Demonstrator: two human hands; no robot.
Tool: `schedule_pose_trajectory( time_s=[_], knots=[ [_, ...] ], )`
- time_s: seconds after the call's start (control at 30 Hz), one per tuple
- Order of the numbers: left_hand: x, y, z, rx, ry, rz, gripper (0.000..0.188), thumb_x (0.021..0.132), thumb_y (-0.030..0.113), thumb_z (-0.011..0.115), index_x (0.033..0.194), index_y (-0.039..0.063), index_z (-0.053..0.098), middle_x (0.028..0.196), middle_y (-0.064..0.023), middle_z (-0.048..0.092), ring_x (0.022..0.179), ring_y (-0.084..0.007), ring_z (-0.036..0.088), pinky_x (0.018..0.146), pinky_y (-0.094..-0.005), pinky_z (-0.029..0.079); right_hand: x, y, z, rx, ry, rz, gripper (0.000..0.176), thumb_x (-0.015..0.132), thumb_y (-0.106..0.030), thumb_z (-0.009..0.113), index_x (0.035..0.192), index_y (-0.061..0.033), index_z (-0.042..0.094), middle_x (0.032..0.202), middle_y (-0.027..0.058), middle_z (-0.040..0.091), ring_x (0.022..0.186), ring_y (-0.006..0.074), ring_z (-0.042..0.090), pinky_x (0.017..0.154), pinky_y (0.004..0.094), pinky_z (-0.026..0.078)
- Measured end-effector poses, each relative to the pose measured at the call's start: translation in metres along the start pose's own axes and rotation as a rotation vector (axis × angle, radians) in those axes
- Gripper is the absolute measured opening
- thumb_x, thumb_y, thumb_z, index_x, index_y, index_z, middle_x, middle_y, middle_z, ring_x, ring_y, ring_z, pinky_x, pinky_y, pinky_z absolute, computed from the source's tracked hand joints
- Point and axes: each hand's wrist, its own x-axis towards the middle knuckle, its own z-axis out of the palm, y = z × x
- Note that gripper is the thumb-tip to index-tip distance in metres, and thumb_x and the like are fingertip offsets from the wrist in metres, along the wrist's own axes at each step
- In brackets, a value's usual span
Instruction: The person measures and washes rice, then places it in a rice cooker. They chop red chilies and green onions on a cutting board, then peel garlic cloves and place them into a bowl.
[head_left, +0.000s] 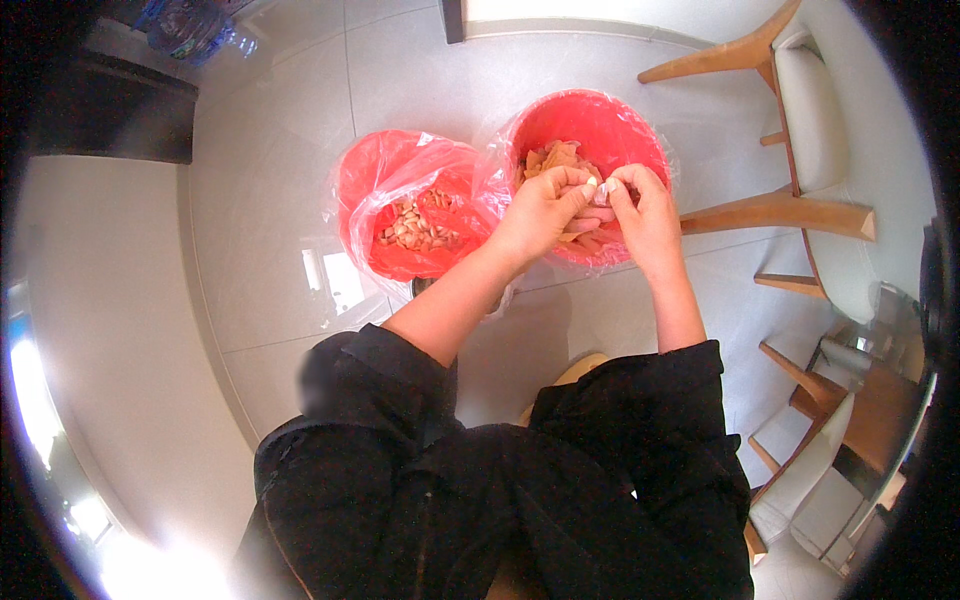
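Observation:
My left hand (544, 214) and my right hand (646, 214) meet over a red bucket (600, 116) lined with clear plastic. Thumbs and forefingers pinch a small whitish piece (601, 195) between them, perhaps a clove with papery skin; it is too small to be sure. Under the hands, thin tan peels (555, 156) lie in the bucket, partly hidden by my fingers. Left of it stands an open container lined with a red plastic bag (375, 169). Many pale, clove-shaped pieces (412, 225), which look like garlic cloves, rest inside.
Pale floor tiles (270, 300) surround both containers. Wooden-legged chairs (814, 127) stand at right beside a glass table edge (904, 315). A plastic water bottle (187, 34) lies at upper left near a dark cabinet (112, 112). A yellowish slipper (577, 370) shows below my arms.

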Motion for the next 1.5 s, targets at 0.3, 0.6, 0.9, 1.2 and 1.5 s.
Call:
schedule_pose_trajectory(
  time_s=[0.3,0.6,0.9,1.2,1.5],
  knots=[
    [0.003,-0.001,-0.008,-0.187,-0.053,-0.088,0.034,0.098,0.021,0.042,0.119,-0.003,0.050,0.115,-0.0126,0.059,0.100,-0.0245,0.063,0.082,-0.0289,0.053,0.002,-0.008,-0.009,0.052,0.010,0.034,0.007,0.083,-0.008,0.059,0.082,-0.0009,0.058,0.079,0.0114,0.060,0.073,0.0235,0.059,0.069,0.0338,0.047],
    [-0.024,-0.001,-0.025,-0.150,-0.018,-0.199,0.037,0.095,0.034,0.043,0.113,0.004,0.056,0.103,-0.0130,0.065,0.091,-0.0207,0.065,0.074,-0.0281,0.052,0.007,-0.002,-0.011,0.184,-0.079,0.141,0.011,0.084,-0.010,0.059,0.087,0.0001,0.061,0.083,0.0121,0.064,0.077,0.0211,0.062,0.072,0.0314,0.048],
    [-0.095,-0.182,-0.181,0.953,-0.009,-0.432,0.035,0.086,0.033,0.051,0.100,0.003,0.061,0.086,-0.0133,0.068,0.073,-0.0229,0.066,0.064,-0.0359,0.053,0.005,0.039,0.000,-0.289,-0.506,0.163,0.036,0.090,-0.010,0.051,0.125,-0.0025,0.052,0.111,0.0177,0.063,0.105,0.0258,0.060,0.089,0.0336,0.045],
    [-0.074,-0.196,-0.194,1.302,0.062,-0.613,0.033,0.074,0.036,0.066,0.093,0.009,0.067,0.096,-0.0165,0.066,0.093,-0.0314,0.063,0.080,-0.0402,0.051,0.010,0.036,0.003,-0.058,-0.543,0.182,0.037,0.090,-0.011,0.053,0.126,-0.0035,0.051,0.117,0.0144,0.061,0.110,0.0210,0.057,0.092,0.0319,0.043],
    [-0.043,-0.051,-0.246,1.858,0.188,-0.429,0.032,0.084,0.032,0.055,0.103,0.008,0.065,0.095,-0.0151,0.067,0.089,-0.0278,0.064,0.079,-0.0388,0.050,0.017,0.032,-0.001,-0.038,-0.381,0.180,0.007,0.089,-0.007,0.053,0.095,-0.0026,0.055,0.086,0.0039,0.062,0.074,0.0116,0.055,0.068,0.0264,0.045]
  ],
)
